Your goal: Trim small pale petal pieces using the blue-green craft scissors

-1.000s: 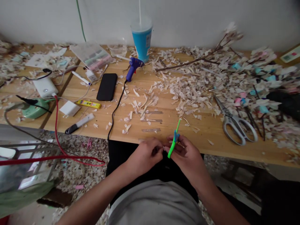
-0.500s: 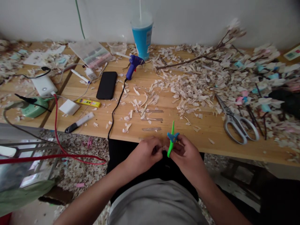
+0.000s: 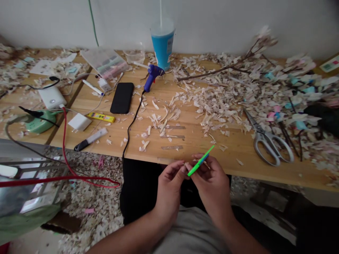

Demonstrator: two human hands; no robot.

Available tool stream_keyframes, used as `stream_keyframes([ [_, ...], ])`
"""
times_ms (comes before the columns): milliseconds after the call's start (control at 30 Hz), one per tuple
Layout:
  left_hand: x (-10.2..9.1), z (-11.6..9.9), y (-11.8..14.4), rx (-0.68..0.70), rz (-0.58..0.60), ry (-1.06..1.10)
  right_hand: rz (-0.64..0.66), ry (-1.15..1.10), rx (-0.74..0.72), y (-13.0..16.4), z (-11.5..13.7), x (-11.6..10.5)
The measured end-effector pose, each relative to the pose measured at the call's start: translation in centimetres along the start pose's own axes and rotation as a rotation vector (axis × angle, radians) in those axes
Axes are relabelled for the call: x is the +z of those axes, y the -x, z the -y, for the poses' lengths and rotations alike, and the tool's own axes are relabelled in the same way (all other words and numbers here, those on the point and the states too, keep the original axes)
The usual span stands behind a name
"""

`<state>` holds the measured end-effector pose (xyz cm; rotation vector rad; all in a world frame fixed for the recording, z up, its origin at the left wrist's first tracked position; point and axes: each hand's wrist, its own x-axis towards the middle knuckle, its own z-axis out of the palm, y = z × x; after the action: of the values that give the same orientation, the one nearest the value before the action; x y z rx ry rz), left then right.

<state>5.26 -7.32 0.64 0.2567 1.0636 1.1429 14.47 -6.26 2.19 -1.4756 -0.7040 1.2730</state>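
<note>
My right hand (image 3: 214,180) is closed around a slim bright-green plastic tool with a pointed end and a blue part at its middle (image 3: 200,161). The tool lies slanted, its point up and to the right. Close beside it my left hand (image 3: 171,181) has thumb and fingers pinched together, almost touching the right fingers. Something small and pale seems to be between the fingertips, too small to name. Both hands hover above my lap at the table's front edge. Thin strips of clear tape (image 3: 172,147) are stuck on the wood just beyond them.
Grey-handled scissors (image 3: 268,141) lie at the right. A purple glue gun (image 3: 152,76) sits before a blue cup (image 3: 162,46). Left are a black phone (image 3: 122,98), a yellow box (image 3: 101,117) and a utility knife (image 3: 91,138). Pale petals (image 3: 219,102) and a branch (image 3: 212,73) cover the back right.
The green tool has tipped from nearly upright to slanting rightward, and its blue part shows less. My left hand has turned so its thumb shows, and the hands are closer together.
</note>
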Motion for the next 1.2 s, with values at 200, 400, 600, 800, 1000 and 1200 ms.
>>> stream_keyframes([
  [200,0.0,-0.3,-0.3,-0.006,-0.028,-0.03,-0.018,0.001,0.019,0.2,0.4,-0.4],
  [400,-0.4,-0.7,-1.0,0.047,-0.043,-0.11,0.061,-0.024,0.072,0.3,0.8,-0.4],
  [600,-0.8,-2.5,-1.5,0.085,-0.082,-0.076,0.307,0.23,0.168,1.1,0.7,-1.9],
  [800,-0.5,-3.7,-1.7,0.084,-0.066,-0.068,0.43,0.5,0.16,2.5,0.2,-2.4],
  [1000,-1.1,-3.9,-1.6,0.065,0.043,-0.15,0.482,0.509,0.183,2.1,1.0,-2.1],
  [1200,-1.4,-5.3,-1.6,0.075,0.15,-0.289,0.509,0.503,0.182,2.1,2.0,-2.3],
])
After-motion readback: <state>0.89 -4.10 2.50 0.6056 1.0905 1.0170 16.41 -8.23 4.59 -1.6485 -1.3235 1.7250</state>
